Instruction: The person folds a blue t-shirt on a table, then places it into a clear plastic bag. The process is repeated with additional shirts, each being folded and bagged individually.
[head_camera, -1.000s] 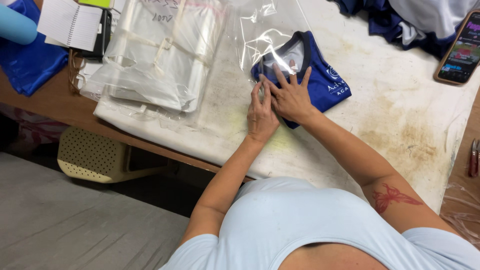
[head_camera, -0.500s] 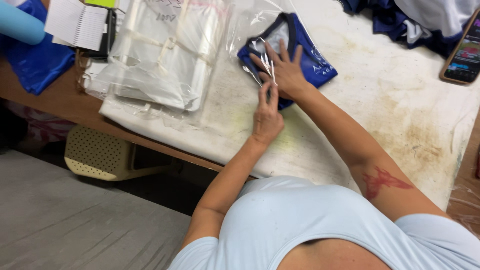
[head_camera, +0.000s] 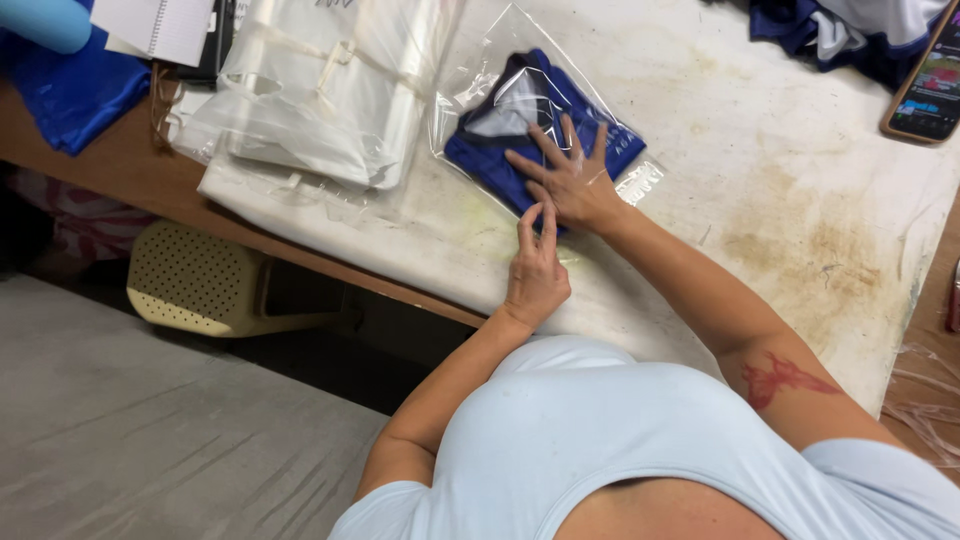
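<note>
Pressing flat on the bagged garment — the right hand (head_camera: 570, 180) lies palm down, fingers spread, grasping nothing, at upper centre of the frame. Item: folded blue garment (head_camera: 500, 160) with a white panel, inside a clear plastic bag (head_camera: 470, 75), lying on the bench (head_camera: 760, 160) just right of a stack of clear bags (head_camera: 320, 85). The left hand (head_camera: 535, 270) sits just below it, fingertips pinched at the bag's near edge; whether film is actually caught between them cannot be told.

Handling, as judged: light, soft, limp; the film looks slick and crinkly, so the cloth would likely slide inside it. Best taken by the bag's open edge or lifted from beneath with a flat palm — not by one corner.

Surroundings: white cloth cover (head_camera: 400, 240) on the bench, stained brown and yellowish, over a wooden top. Spiral notebook (head_camera: 160, 25), upper left. Blue fabric (head_camera: 70, 90), far upper left. Phone (head_camera: 925, 85) with lit screen, upper right. More dark blue and white garments (head_camera: 840, 30), top right. Perforated cream basket (head_camera: 200, 285) below the bench edge, left.
</note>
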